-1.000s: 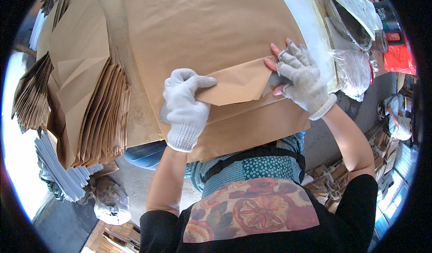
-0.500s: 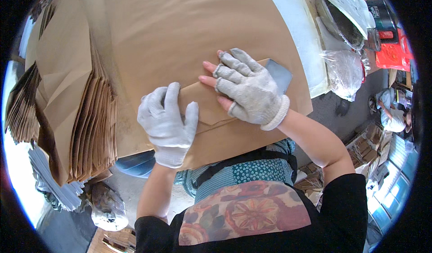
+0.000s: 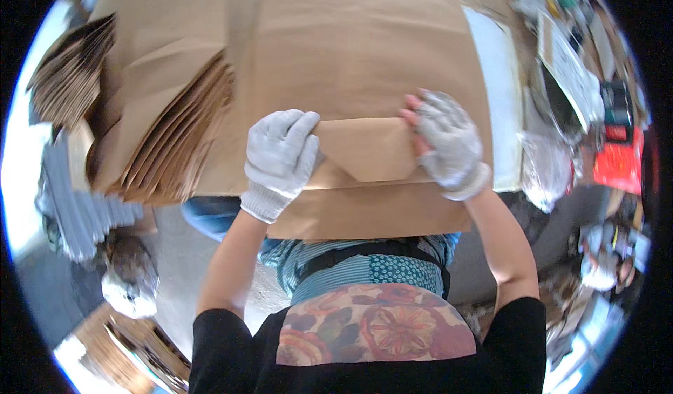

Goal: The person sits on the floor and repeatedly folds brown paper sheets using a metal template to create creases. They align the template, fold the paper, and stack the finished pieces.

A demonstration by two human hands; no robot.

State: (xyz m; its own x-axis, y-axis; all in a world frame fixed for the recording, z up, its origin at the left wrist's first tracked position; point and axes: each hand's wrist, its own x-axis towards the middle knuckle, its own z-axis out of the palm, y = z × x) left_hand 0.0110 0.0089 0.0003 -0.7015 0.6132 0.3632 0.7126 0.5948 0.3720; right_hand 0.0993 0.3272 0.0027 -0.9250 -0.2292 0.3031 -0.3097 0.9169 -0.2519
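Observation:
A large brown paper bag [image 3: 357,64] lies flat on the table in front of me, its near end folded into a flap [image 3: 364,152]. My left hand [image 3: 280,159], in a white knit glove, presses flat on the left end of the flap. My right hand [image 3: 445,141], in a fingerless grey glove, presses on the flap's right end. Both hands lie on the paper with fingers spread, gripping nothing.
A thick stack of folded brown paper bags [image 3: 161,148] lies at the left, with another fanned stack [image 3: 70,78] beyond it. A white table edge [image 3: 498,78] shows at the right, beside clear plastic wrapping [image 3: 554,170] and a red item [image 3: 617,166].
My right hand slid from the middle of the flap out to its right end. My left hand moved up onto the flap's left end. The flap now lies flatter.

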